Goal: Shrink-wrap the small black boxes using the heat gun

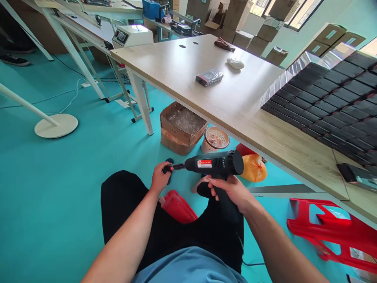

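My right hand (229,192) is closed around the handle of a black heat gun (216,163) with a red and white label. Its metal nozzle points left, toward my left hand (160,179). Between the fingers of that hand is a small black item with a red patch (167,168), right at the nozzle tip; its full shape is hidden. Both hands are above my lap, apart from the table. A film-wrapped black box (209,77) lies on the wooden table (176,67) ahead.
Many film-wrapped black boxes (330,94) are stacked at the table's right. Below stand a carton of clear film (184,125), a wastebasket (216,139) and an orange bag (253,168). A red plastic stool (332,232) lies at right. A power cord (253,264) trails on the floor.
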`<state>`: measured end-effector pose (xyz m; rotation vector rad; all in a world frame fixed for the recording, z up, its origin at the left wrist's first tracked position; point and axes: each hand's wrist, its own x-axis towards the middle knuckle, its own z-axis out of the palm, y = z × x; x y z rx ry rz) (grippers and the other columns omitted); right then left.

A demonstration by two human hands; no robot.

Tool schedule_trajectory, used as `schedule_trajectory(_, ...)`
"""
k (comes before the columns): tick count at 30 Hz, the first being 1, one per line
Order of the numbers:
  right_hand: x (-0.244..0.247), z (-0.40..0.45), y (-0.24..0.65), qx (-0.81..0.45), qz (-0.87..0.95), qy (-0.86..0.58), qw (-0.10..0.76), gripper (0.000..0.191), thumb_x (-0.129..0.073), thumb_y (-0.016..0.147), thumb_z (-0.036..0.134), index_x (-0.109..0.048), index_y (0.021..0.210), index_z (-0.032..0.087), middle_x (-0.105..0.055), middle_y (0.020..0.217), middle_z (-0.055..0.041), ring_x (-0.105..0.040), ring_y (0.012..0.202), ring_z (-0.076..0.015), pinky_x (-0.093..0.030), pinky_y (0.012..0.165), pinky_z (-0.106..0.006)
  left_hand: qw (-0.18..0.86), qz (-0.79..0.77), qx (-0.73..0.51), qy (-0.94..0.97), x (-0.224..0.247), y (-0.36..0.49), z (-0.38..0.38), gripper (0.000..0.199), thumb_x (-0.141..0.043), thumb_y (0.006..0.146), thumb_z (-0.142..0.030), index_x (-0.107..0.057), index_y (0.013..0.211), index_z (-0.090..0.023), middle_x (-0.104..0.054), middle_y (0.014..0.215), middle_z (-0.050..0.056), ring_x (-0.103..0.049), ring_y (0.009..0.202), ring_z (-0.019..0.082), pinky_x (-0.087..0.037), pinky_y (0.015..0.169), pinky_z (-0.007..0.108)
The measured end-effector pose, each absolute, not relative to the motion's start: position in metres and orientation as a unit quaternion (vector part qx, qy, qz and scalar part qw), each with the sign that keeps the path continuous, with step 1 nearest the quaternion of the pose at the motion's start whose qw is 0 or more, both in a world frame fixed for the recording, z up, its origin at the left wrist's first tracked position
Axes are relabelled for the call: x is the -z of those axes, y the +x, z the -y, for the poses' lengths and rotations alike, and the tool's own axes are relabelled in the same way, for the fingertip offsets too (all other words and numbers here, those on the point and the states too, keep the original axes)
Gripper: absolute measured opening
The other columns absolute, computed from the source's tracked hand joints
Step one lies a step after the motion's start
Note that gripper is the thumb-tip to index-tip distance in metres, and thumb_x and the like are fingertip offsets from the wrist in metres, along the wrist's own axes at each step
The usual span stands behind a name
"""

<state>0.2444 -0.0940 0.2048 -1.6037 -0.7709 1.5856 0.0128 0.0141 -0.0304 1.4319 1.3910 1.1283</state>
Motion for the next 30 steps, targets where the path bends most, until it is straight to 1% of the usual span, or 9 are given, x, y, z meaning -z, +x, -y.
schedule_trajectory(4,-0.208,0.095,0.236,-0.67,0.338,-0.548,0.371,0.033,-0.08,0.073,0.041,-0.067,0.089,0.015,-0.066,0.073,-0.0043,-0.058,0.06,-0.0164,-0.048,0.052,-0.029,0.46,-0.559,-0.466,0.509,0.026,0.015,-0.015,0.039,-0.064,0.067,-0.02,-0.076,0.104,-0.02,-0.072,0.107,0.007,-0.064,0.102,0.024,-0.047,0.101,0.041)
schedule_trajectory(8,-0.197,0.096,0.256,-0.58,0.269,-0.651,0.41,0.04,-0.083,0.071,0.045,-0.068,0.092,0.014,-0.065,0.071,-0.0044,-0.059,0.064,-0.0164,-0.049,0.055,-0.026,0.504,-0.568,-0.469,0.451,0.018,0.013,-0.011,0.042,-0.061,0.066,-0.018,-0.076,0.105,-0.02,-0.072,0.097,0.005,-0.064,0.091,0.022,-0.048,0.094,0.037)
schedule_trajectory(11,-0.198,0.1,0.267,-0.587,0.255,-0.652,0.407,0.042,-0.083,0.072,0.046,-0.069,0.095,0.014,-0.068,0.077,-0.0059,-0.06,0.065,-0.016,-0.049,0.054,-0.026,0.498,-0.569,-0.47,0.455,0.014,0.013,-0.011,0.042,-0.06,0.066,-0.016,-0.077,0.104,-0.021,-0.07,0.093,0.004,-0.064,0.09,0.022,-0.049,0.094,0.037)
schedule_trajectory(14,-0.204,0.105,0.253,-0.651,0.296,-0.585,0.383,0.036,-0.081,0.074,0.041,-0.068,0.094,0.014,-0.068,0.079,-0.0061,-0.059,0.063,-0.0162,-0.049,0.054,-0.029,0.484,-0.565,-0.474,0.47,0.012,0.017,-0.013,0.038,-0.062,0.064,-0.016,-0.077,0.099,-0.021,-0.071,0.095,0.005,-0.063,0.096,0.023,-0.048,0.097,0.039)
schedule_trajectory(16,-0.206,0.105,0.24,-0.662,0.327,-0.553,0.386,0.033,-0.079,0.076,0.04,-0.067,0.093,0.015,-0.068,0.082,-0.0065,-0.059,0.064,-0.0167,-0.049,0.055,-0.03,0.489,-0.566,-0.474,0.465,0.012,0.018,-0.013,0.037,-0.064,0.064,-0.017,-0.077,0.098,-0.021,-0.071,0.096,0.005,-0.063,0.095,0.023,-0.049,0.095,0.038)
schedule_trajectory(19,-0.204,0.102,0.236,-0.603,0.32,-0.607,0.407,0.036,-0.081,0.074,0.043,-0.066,0.091,0.015,-0.066,0.073,-0.0044,-0.059,0.065,-0.0174,-0.048,0.055,-0.029,0.5,-0.572,-0.462,0.456,0.011,0.017,-0.01,0.04,-0.062,0.064,-0.017,-0.077,0.101,-0.02,-0.07,0.094,0.005,-0.063,0.088,0.023,-0.05,0.09,0.038)
schedule_trajectory(21,-0.203,0.101,0.244,-0.584,0.294,-0.646,0.395,0.039,-0.082,0.072,0.046,-0.066,0.088,0.014,-0.063,0.065,-0.0033,-0.057,0.062,-0.0169,-0.047,0.054,-0.028,0.502,-0.576,-0.458,0.454,0.01,0.015,-0.008,0.042,-0.06,0.065,-0.016,-0.077,0.103,-0.02,-0.07,0.094,0.005,-0.063,0.086,0.022,-0.05,0.09,0.039)
schedule_trajectory(25,-0.205,0.102,0.256,-0.639,0.294,-0.605,0.373,0.042,-0.082,0.071,0.047,-0.068,0.093,0.014,-0.068,0.077,-0.0066,-0.06,0.064,-0.017,-0.048,0.054,-0.029,0.477,-0.571,-0.467,0.477,0.012,0.014,-0.009,0.041,-0.058,0.065,-0.015,-0.077,0.102,-0.021,-0.071,0.097,0.005,-0.065,0.096,0.024,-0.049,0.099,0.041)
schedule_trajectory(30,-0.205,0.099,0.237,-0.601,0.306,-0.628,0.388,0.035,-0.08,0.073,0.044,-0.067,0.087,0.015,-0.064,0.071,-0.0039,-0.058,0.063,-0.0166,-0.048,0.053,-0.028,0.444,-0.546,-0.471,0.531,0.018,0.014,-0.012,0.039,-0.058,0.065,-0.014,-0.077,0.098,-0.022,-0.072,0.107,0.007,-0.063,0.11,0.026,-0.043,0.109,0.045)
